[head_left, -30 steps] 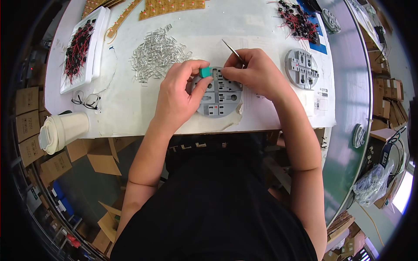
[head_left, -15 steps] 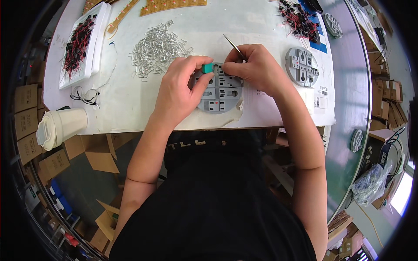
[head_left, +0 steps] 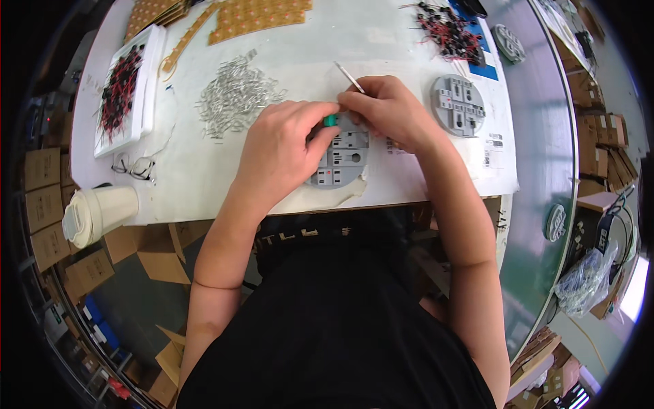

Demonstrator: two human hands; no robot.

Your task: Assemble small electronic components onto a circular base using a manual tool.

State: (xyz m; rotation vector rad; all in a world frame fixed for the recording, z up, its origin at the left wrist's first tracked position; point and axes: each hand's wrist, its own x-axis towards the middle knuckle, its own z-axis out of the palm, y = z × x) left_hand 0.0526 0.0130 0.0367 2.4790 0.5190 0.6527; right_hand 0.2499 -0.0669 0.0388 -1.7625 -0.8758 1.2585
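A round grey plastic base with slots and raised blocks (head_left: 338, 176) lies on the table under both hands. My left hand (head_left: 283, 143) is closed on a small green block (head_left: 330, 120), pinched between thumb and fingers above the base's upper part. My right hand (head_left: 388, 109) is closed around a slim metal tool, possibly tweezers (head_left: 349, 76), whose one end points up and away to the left. The right fingertips are close beside the green block; whether they touch it is hidden. The fingers cover the far part of the base.
Loose small metal clips (head_left: 235, 99) form a pile beyond my left hand. A white tray (head_left: 144, 112) holds black parts with red wires; a similar heap (head_left: 453, 34) lies at far right. Another grey base (head_left: 458, 105), eyeglasses (head_left: 134, 167) and a cream lidded cup (head_left: 102, 211) stand around.
My right hand has come left, closer to the green block, and the metal tool has shifted with it. My left hand still pinches the block. The whole view has shifted slightly.
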